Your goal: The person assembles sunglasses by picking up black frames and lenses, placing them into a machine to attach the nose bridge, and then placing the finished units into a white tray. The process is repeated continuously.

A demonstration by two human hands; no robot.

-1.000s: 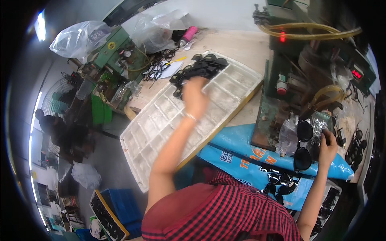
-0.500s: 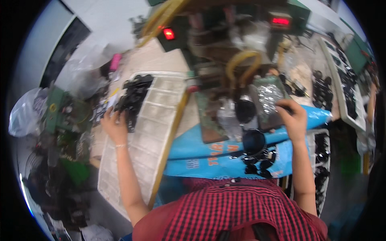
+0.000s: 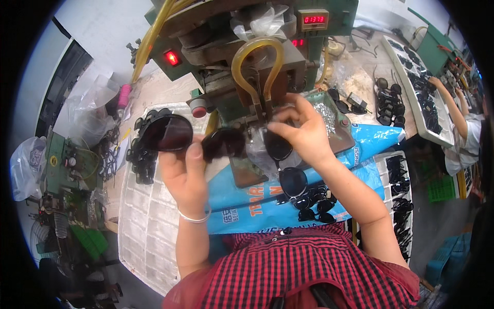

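My left hand [image 3: 185, 177] grips a dark sunglasses front [image 3: 167, 133] between thumb and fingers, holding it up over the tray's inner edge. Its second lens reaches towards the machine. My right hand [image 3: 303, 129] is bent round at the working head of a green bench machine [image 3: 257, 103], thumb and fingertips closed together; whatever is between them is too small or hidden. Just below those fingertips, another pair of sunglasses [image 3: 293, 183] hangs at the machine's front, one lens above the other. Small silver metal pieces [image 3: 325, 116] lie in a green box beside my right hand.
A white compartment tray [image 3: 149, 221] with black frames at its far end stands left. Blue plastic sheeting [image 3: 231, 201] covers my near side, carrying several sunglasses [image 3: 314, 203]. Yellow tubing [image 3: 257, 44] loops over the machine. Another person's arm [image 3: 453, 108] reaches into a tray at far right.
My left hand has come up from the black frames in the tray and now holds a sunglasses front. My right hand has moved left from the silver pieces to the machine. The view has shifted.
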